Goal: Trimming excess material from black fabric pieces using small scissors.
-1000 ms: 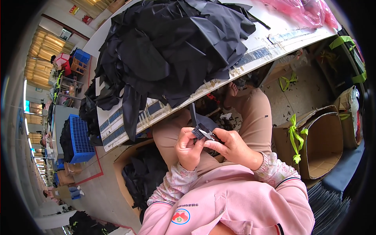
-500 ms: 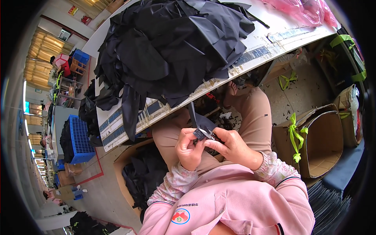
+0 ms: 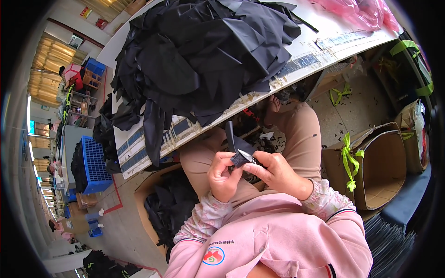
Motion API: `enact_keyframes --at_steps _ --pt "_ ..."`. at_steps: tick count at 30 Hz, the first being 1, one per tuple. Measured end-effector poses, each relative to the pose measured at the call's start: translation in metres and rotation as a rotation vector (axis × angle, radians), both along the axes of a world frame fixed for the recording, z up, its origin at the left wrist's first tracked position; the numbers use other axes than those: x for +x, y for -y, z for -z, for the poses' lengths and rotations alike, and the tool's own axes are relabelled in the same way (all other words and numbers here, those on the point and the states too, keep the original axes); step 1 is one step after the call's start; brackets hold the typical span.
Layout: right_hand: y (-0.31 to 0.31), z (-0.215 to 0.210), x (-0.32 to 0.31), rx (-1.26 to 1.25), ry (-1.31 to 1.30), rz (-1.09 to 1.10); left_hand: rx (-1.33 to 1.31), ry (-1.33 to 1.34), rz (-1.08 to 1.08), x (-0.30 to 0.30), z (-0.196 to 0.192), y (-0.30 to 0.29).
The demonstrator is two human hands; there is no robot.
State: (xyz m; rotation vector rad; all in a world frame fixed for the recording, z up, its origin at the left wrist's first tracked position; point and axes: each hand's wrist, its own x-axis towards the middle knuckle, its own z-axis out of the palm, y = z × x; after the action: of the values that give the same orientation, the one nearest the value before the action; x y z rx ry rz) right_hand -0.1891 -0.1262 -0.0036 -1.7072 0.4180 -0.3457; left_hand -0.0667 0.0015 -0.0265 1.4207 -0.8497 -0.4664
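Over my lap, my left hand (image 3: 223, 175) pinches the end of a piece of black fabric (image 3: 241, 145). The rest of that piece stands up away from my fingers toward the table. Closed in my right hand (image 3: 280, 173) is a pair of small thread snips (image 3: 244, 155), with pale blades pointing left onto the fabric at my left fingertips. My right fingers hide most of the handle. Just beyond my hands, a big heap of black fabric pieces (image 3: 185, 65) covers much of the white table (image 3: 308, 69), and some strips hang over its near edge.
Left of my legs, a cardboard box (image 3: 140, 197) holds black fabric. Open cardboard boxes (image 3: 382, 171) with green ties stand to the right. Pink plastic (image 3: 357, 16) lies at the table's far right. Dark scraps litter the floor; a blue crate (image 3: 96, 164) stands left.
The snips and the held fabric have shifted slightly between my fingertips, and the fabric's free end has tilted a little. Both hands stay nearly in place. In the left background, a person has moved out of view.
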Motion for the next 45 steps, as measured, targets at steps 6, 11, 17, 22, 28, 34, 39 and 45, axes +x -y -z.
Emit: enact_keyframes --at_steps 6,11,17,22,28,34,39,45 --pt "0.02 -0.009 -0.007 0.083 -0.028 -0.06 -0.035 -0.322 0.304 0.024 -0.01 0.003" --pt "0.036 -0.02 -0.009 -0.101 -0.084 -0.229 0.008 -0.477 0.459 0.039 -0.014 -0.001" --pt "0.043 -0.027 -0.012 -0.453 -0.06 -0.272 0.115 -0.479 0.522 0.041 -0.019 0.003" --pt "0.043 -0.025 -0.01 -0.541 -0.06 -0.288 0.145 -0.503 0.618 0.042 -0.018 0.002" --pt "0.042 -0.024 -0.009 -0.523 -0.058 -0.314 0.171 -0.442 0.652 0.041 -0.019 0.003" --pt "0.043 -0.023 -0.012 -0.495 -0.08 -0.344 0.181 -0.409 0.686 0.042 -0.018 0.002" --pt "0.044 -0.016 -0.016 -0.43 -0.05 -0.36 0.21 -0.417 0.751 0.047 -0.021 0.003" --pt "0.047 -0.023 -0.019 -0.333 -0.05 -0.44 0.279 -0.562 0.96 0.065 -0.023 0.009"
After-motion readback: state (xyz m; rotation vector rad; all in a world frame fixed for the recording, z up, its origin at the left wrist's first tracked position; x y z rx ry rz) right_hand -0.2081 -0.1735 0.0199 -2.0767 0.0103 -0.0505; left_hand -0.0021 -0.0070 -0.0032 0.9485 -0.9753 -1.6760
